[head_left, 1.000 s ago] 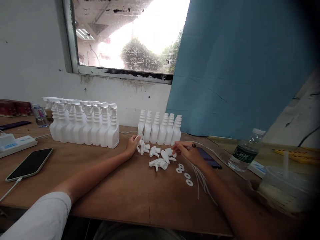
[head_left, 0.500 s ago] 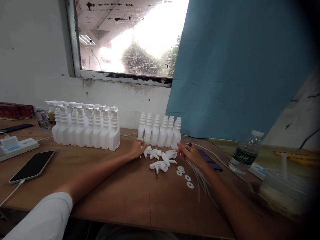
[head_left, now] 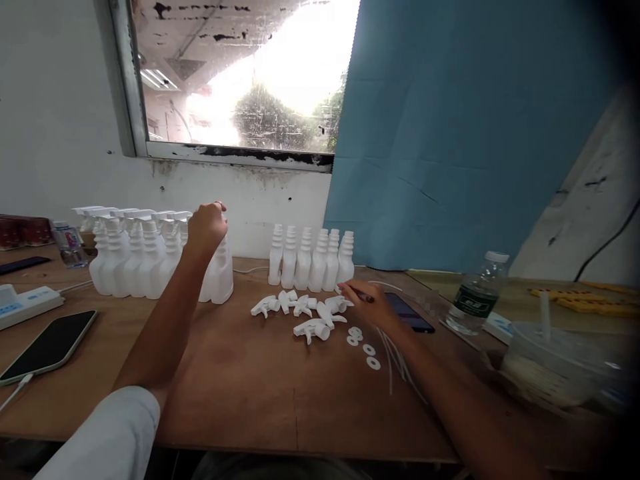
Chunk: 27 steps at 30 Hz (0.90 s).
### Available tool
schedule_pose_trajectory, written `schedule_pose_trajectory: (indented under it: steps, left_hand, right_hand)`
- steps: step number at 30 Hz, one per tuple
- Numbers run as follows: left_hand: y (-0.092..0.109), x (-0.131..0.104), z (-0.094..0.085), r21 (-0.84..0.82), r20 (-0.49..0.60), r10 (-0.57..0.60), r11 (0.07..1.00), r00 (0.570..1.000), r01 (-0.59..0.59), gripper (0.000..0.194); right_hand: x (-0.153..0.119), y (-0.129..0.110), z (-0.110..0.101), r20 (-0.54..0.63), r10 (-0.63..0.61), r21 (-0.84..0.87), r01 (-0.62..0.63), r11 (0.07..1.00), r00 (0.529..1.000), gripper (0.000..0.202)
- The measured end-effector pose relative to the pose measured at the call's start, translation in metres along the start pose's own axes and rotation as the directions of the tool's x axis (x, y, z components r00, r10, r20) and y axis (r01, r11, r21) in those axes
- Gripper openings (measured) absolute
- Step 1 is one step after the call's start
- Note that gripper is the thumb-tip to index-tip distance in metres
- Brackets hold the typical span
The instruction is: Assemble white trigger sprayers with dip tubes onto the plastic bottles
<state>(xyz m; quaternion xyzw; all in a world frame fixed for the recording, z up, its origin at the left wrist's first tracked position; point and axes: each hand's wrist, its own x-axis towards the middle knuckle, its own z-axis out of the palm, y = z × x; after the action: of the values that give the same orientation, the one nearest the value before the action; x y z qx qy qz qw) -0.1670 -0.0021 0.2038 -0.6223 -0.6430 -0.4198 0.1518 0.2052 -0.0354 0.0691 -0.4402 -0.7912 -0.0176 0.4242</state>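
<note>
My left hand [head_left: 207, 227] is closed over the top of the end spray bottle [head_left: 221, 280] in the left group, hiding its spray head. My right hand [head_left: 373, 303] is closed around a short dark brown stick, like a marker [head_left: 363, 295], above the table near the right group. Several white bottles without heads [head_left: 304, 261] stand upright there. Between my arms lie several loose white trigger spray heads [head_left: 311, 329]. White ring washers [head_left: 369, 349] and thin white tubes [head_left: 395, 357] lie below my right hand.
A row of white spray bottles [head_left: 133, 260] fills the left back. Phones [head_left: 50, 347], a power strip [head_left: 30, 310] and a small bottle [head_left: 70, 243] are at left. A water bottle [head_left: 476, 300], a plastic cup with straw [head_left: 547, 367] and another phone [head_left: 407, 312] stand or lie right.
My left hand has moved up and left, from beside the loose spray heads to the top of the end bottle. A spray head now shows at the left of the loose ones. The view shifted slightly.
</note>
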Motion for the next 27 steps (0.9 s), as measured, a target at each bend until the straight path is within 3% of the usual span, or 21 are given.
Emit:
schedule_pose_trajectory:
  steps: [3, 7, 11, 14, 16, 18, 20, 22, 25, 27]
  left_hand:
    - [-0.001, -0.003, 0.003, -0.088, 0.009, 0.038, 0.995, 0.999, -0.037, 0.036]
    - [0.025, -0.018, -0.009, -0.286, -0.133, 0.218, 0.926, 0.967, -0.248, 0.031]
    - [0.066, -0.050, -0.027, -0.511, -0.210, 0.400, 0.733, 0.892, -0.449, 0.024]
    - [0.090, -0.072, -0.031, -0.659, -0.221, 0.536, 0.534, 0.815, -0.529, 0.018]
    - [0.099, -0.079, -0.027, -0.718, -0.245, 0.564, 0.441, 0.789, -0.539, 0.028]
    - [0.102, -0.081, -0.015, -0.730, -0.241, 0.558, 0.435, 0.794, -0.528, 0.051]
    - [0.101, -0.079, 0.002, -0.710, -0.144, 0.554, 0.519, 0.820, -0.476, 0.069]
    - [0.099, -0.077, 0.022, -0.673, 0.036, 0.551, 0.630, 0.834, -0.388, 0.075]
    - [0.094, -0.070, 0.043, -0.650, 0.241, 0.557, 0.700, 0.795, -0.294, 0.065]
    - [0.087, -0.063, 0.045, -0.727, 0.308, 0.609, 0.646, 0.731, -0.232, 0.057]
  right_hand:
    - [0.012, -0.015, 0.002, -0.091, -0.042, 0.167, 0.057, 0.984, 0.995, 0.031]
    - [0.042, -0.050, 0.010, -0.092, -0.055, 0.319, 0.082, 0.944, 0.994, 0.029]
    - [0.071, -0.093, 0.022, -0.094, -0.057, 0.415, 0.091, 0.905, 0.994, 0.029]
    - [0.085, -0.114, 0.024, -0.189, -0.042, 0.455, 0.125, 0.882, 0.981, 0.024]
    - [0.091, -0.118, 0.020, -0.277, 0.023, 0.488, 0.120, 0.865, 0.961, 0.023]
    - [0.096, -0.113, 0.012, -0.367, 0.150, 0.530, 0.074, 0.845, 0.918, 0.024]
    - [0.101, -0.103, 0.006, -0.427, 0.281, 0.578, 0.021, 0.816, 0.860, 0.028]
    - [0.106, -0.092, 0.001, -0.429, 0.361, 0.621, -0.019, 0.783, 0.828, 0.034]
    - [0.109, -0.079, -0.002, -0.397, 0.359, 0.618, -0.043, 0.785, 0.845, 0.039]
    - [0.109, -0.076, -0.005, -0.343, 0.301, 0.618, -0.028, 0.785, 0.890, 0.041]
